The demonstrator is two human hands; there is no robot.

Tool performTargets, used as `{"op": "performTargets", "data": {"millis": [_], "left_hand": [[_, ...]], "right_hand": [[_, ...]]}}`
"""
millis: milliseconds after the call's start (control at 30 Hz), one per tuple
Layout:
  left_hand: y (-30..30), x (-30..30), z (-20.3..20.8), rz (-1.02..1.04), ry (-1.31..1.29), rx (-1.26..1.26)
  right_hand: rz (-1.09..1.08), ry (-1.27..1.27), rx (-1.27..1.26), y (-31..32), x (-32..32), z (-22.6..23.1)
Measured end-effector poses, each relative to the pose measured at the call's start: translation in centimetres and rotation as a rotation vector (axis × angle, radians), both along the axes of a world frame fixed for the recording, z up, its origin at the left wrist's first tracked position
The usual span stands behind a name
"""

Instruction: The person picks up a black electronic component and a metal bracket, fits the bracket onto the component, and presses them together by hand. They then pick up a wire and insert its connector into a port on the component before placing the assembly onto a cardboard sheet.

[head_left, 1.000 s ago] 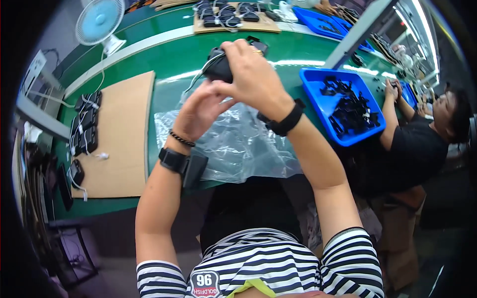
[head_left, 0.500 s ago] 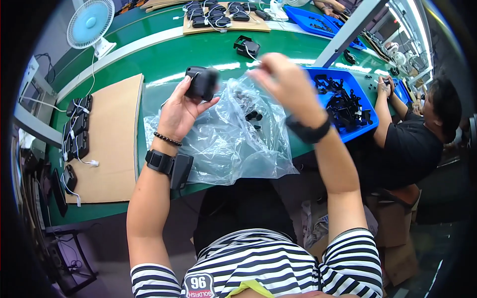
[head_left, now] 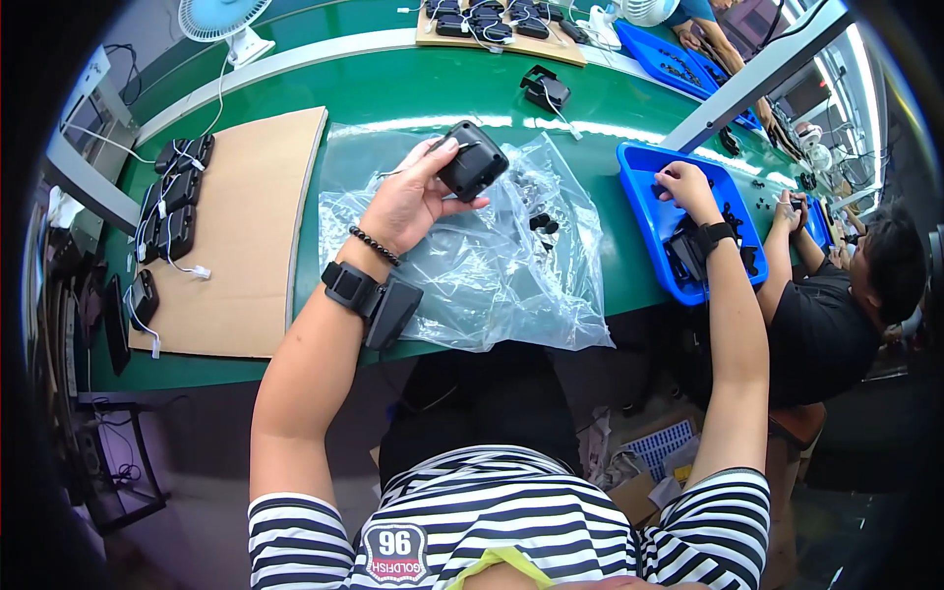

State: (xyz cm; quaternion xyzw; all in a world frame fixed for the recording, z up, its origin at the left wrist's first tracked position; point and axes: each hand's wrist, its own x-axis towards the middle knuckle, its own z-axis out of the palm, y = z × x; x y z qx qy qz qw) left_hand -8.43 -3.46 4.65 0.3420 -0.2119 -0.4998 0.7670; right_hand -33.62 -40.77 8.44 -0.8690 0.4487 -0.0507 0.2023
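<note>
While our left hand grips the case above the bag, our right hand curls over the tray right of it, hold unclear; left of the bag, cardboard covers worktop.

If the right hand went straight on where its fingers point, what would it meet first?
Probably the left wall of the blue tray, though the right hand may be above its rim.
</note>
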Motion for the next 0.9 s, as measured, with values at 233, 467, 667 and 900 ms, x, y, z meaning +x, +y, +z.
{"op": "performTargets", "data": {"millis": [233,467,667,900], "left_hand": [[0.1,-0.9,0.4,0.025,-0.008,0.079],[0.2,0.1,-0.8,0.003,-0.015,0.112],[0.1,-0.2,-0.7,-0.016,0.024,0.115],[-0.1,-0.5,-0.5,-0.019,0.02,0.122]], "right_hand": [[0.051,-0.39,0.442,-0.4,-3.3,0.3],[0.229,-0.424,0.013,8.8,-5.7,8.2],[0.327,-0.492,-0.296,13.1,-3.6,7.3],[0.308,-0.37,-0.586,13.1,-2.7,7.6]]}}
